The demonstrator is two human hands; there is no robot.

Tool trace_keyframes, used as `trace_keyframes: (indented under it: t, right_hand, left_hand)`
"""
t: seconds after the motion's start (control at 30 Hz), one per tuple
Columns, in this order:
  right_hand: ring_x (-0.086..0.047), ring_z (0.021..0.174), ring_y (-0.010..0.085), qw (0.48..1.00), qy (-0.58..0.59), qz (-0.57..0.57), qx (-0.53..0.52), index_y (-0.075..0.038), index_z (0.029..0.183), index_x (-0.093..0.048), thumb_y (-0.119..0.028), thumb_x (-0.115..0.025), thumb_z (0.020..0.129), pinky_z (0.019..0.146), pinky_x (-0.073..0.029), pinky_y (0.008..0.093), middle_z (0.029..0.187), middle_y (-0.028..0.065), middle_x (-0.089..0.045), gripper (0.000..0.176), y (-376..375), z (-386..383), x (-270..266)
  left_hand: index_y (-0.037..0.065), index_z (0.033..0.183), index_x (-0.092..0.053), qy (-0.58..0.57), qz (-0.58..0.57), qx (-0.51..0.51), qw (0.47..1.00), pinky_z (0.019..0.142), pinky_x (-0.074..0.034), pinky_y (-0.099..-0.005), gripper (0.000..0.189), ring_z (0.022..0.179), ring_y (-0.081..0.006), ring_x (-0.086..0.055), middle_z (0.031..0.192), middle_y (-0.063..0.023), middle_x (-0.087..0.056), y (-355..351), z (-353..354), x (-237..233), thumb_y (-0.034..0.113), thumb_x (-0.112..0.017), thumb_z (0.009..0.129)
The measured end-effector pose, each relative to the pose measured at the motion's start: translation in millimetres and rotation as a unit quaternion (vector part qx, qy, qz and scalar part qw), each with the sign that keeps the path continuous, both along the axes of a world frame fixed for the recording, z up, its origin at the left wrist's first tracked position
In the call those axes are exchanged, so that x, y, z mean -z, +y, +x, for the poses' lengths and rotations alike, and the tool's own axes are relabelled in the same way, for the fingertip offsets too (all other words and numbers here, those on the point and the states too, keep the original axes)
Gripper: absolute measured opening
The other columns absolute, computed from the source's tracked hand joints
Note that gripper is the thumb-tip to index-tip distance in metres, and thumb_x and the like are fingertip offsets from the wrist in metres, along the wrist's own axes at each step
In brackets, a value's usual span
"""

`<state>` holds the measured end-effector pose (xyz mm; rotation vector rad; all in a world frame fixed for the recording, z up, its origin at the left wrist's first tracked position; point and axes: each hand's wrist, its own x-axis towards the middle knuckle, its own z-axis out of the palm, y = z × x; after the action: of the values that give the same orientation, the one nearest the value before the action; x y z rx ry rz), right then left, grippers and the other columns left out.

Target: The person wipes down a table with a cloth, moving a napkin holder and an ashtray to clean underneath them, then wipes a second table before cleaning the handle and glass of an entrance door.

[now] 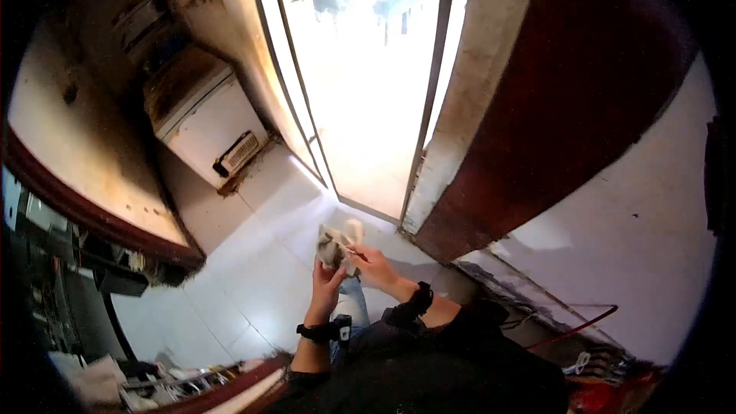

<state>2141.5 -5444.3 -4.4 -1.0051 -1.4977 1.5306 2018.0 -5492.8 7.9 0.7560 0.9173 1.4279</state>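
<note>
**Crumpled pale cloth held between both hands above the tiles**

From my remote seat I have the cloth (pixel 333 247) low in the middle of my head view, bunched up, with greyish patches, in front of the wearer's body. The left hand (pixel 328 282) has its lower part, fingers partly closed and thumb against the fabric. The right hand (pixel 374 265) grips its right side with bent fingers drawn together; I cannot tell exactly how tightly either one closes.

Next outward I see a black band (pixel 316 332) on the left wrist, another dark band (pixel 419 300) on the right, and a blue trouser leg (pixel 351 303) just below the cloth. Around that spreads the pale tiled floor (pixel 203 314). Ahead of me stands a bright doorway (pixel 372 123). To its left sits a white, chest-like box (pixel 211 134) with a rusty-brown top; to its right, a dark red wall panel (pixel 552 100).
</note>
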Motion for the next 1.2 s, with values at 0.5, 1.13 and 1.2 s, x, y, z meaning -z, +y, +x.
trace_keyframes:
  t: [0.5,1.13,1.2]
  right_hand:
    - [-0.047,0.088,0.0288,0.869,-0.355,0.291,0.185,-0.007,0.106,-0.047,-0.012,-0.052,0.07,0.076,-0.038,0.0347,0.093,0.0156,-0.051,0.037,305.0,-73.6,-43.2]
    - [-0.042,0.098,0.0235,0.68,-0.239,0.217,0.659,0.004,0.107,-0.038,0.002,-0.047,0.064,0.086,-0.034,0.0319,0.103,0.0155,-0.044,0.044,619.8,120.7,-47.2]
    - [-0.043,0.092,0.0214,0.625,-0.149,0.192,0.742,0.004,0.099,-0.042,0.001,-0.047,0.064,0.083,-0.035,0.0307,0.094,0.0124,-0.046,0.036,649.3,143.8,-55.2]
  left_hand:
    - [-0.001,0.116,-0.032,0.29,0.198,0.055,0.935,0.081,-0.037,-0.0281,0.047,0.096,-0.0227,-0.047,0.106,-0.0145,-0.046,407.0,-141.2,-15.1,-0.004,-0.042,0.071]
    - [-0.005,0.107,-0.039,0.525,-0.061,-0.482,0.699,0.085,-0.034,-0.0378,0.041,0.096,-0.0335,-0.044,0.1,-0.0212,-0.046,691.6,-271.9,38.6,-0.004,-0.048,0.067]
    - [-0.005,0.101,-0.044,0.612,-0.126,-0.431,0.651,0.08,-0.036,-0.0389,0.036,0.091,-0.0347,-0.045,0.1,-0.0213,-0.046,683.7,-301.8,75.6,-0.001,-0.051,0.066]
